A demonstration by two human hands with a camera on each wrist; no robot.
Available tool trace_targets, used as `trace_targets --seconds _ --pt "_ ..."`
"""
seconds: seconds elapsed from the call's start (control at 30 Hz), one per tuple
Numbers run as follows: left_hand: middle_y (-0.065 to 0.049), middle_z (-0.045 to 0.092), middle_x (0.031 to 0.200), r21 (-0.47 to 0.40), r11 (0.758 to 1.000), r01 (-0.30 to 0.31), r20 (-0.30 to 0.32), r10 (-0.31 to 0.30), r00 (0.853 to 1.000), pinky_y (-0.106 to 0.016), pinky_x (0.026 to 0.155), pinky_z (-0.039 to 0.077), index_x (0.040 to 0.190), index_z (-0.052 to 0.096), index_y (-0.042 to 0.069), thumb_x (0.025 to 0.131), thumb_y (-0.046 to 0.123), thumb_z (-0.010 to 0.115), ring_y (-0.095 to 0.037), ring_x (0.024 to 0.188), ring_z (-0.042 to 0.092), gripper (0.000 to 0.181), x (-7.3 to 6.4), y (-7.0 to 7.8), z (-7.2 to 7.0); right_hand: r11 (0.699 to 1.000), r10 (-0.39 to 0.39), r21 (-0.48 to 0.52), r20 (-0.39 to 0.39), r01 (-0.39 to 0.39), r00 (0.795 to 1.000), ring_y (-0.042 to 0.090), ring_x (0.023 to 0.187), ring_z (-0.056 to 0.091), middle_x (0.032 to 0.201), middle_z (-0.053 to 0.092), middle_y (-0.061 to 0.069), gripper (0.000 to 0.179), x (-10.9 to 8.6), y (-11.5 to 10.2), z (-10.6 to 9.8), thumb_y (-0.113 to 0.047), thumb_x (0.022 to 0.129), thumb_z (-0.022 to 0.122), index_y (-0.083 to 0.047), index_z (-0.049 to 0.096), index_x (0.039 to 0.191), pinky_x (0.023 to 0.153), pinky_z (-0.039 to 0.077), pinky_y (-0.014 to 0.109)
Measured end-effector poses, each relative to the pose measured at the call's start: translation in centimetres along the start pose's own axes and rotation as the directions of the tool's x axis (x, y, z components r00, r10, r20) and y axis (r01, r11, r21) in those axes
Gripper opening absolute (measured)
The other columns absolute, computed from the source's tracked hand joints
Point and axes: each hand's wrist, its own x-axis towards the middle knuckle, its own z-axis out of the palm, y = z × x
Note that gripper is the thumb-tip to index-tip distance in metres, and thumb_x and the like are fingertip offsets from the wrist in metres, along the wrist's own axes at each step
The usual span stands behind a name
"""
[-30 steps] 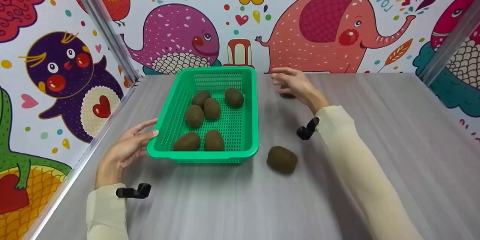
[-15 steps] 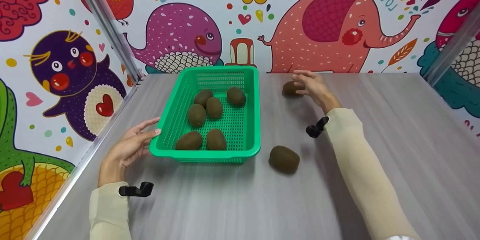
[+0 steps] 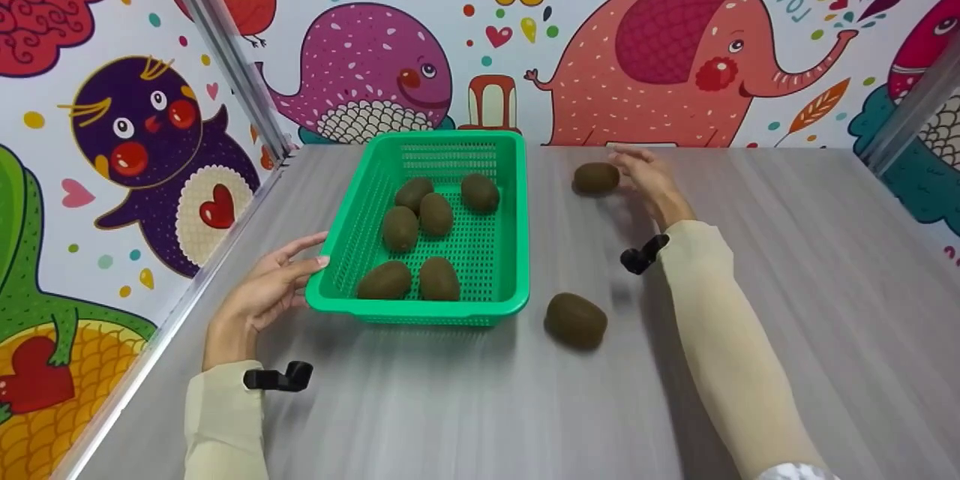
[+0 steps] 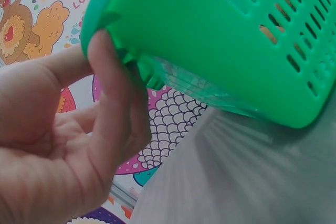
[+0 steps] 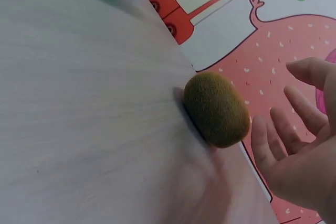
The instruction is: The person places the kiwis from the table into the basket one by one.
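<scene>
A green plastic basket (image 3: 517,240) with slotted walls stands left of centre, with several brown kiwis (image 3: 436,214) lying in it. At its left rim, my left hand (image 3: 262,292) pinches the edge; the left wrist view shows the thumb and fingers (image 4: 113,77) at the rim. Toward the back of the table, a kiwi (image 3: 596,178) lies on its side right of the basket. My right hand (image 3: 651,181) is just to the right of that kiwi, its fingers loosely bent with nothing in them. The right wrist view shows a small gap between the fingertips and the kiwi (image 5: 216,109).
Another kiwi (image 3: 575,321) lies on the grey table (image 3: 450,405) near the basket's front right corner. Printed cartoon walls (image 3: 517,30) rise behind the table and on its left, with metal posts (image 3: 225,45) at the corners.
My right hand has moved to the right from above the back kiwi, leaving it uncovered on the table. My left hand keeps its place at the basket rim. The head view has shifted slightly.
</scene>
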Motion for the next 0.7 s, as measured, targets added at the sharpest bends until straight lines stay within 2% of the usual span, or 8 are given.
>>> trace_targets --seconds 0.13,0.3,0.47,0.7 --pt "0.003 0.075 0.101 -0.018 1.000 -0.004 0.004 0.004 1.000 -0.034 0.074 0.064 0.155 0.027 0.009 0.102 0.015 0.059 -0.012 0.088 0.075 0.062 0.0 0.1 0.0 0.999 0.029 -0.033 -0.010 -0.030 1.000 0.027 0.149 0.033 0.158 0.041 0.007 0.061 0.3 0.3 0.0 -0.035 0.098 0.063 -0.019 0.041 0.153 0.122 0.034 0.044" --pt "0.004 0.075 0.099 -0.011 1.000 0.005 -0.004 -0.005 1.000 -0.033 0.075 0.064 0.154 0.029 0.011 0.101 0.015 0.059 -0.012 0.088 0.075 0.061 0.0 0.0 0.0 0.996 0.064 -0.061 0.030 -0.062 0.997 0.026 0.150 0.031 0.166 0.027 0.005 0.069 0.3 1.0 0.0 -0.035 0.098 0.064 -0.022 0.031 0.158 0.122 0.034 0.044" --pt "0.003 0.075 0.099 -0.005 1.000 0.010 -0.001 -0.010 1.000 -0.034 0.074 0.064 0.155 0.028 0.011 0.101 0.016 0.060 -0.012 0.089 0.075 0.063 0.1 -0.1 0.0 0.996 0.046 -0.081 0.058 -0.041 0.997 0.027 0.152 0.027 0.170 0.012 0.006 0.076 0.8 1.9 0.1 -0.028 0.098 0.064 -0.018 0.022 0.161 0.126 0.028 0.043" --pt "0.004 0.075 0.100 -0.013 1.000 0.012 -0.004 -0.012 1.000 -0.034 0.075 0.064 0.154 0.030 0.012 0.102 0.016 0.059 -0.012 0.089 0.075 0.061 0.2 -0.2 0.0 0.986 0.032 -0.163 0.070 -0.020 0.997 0.031 0.155 0.020 0.170 0.009 0.008 0.079 1.2 2.5 0.3 -0.024 0.098 0.064 -0.017 0.017 0.161 0.128 0.019 0.049"
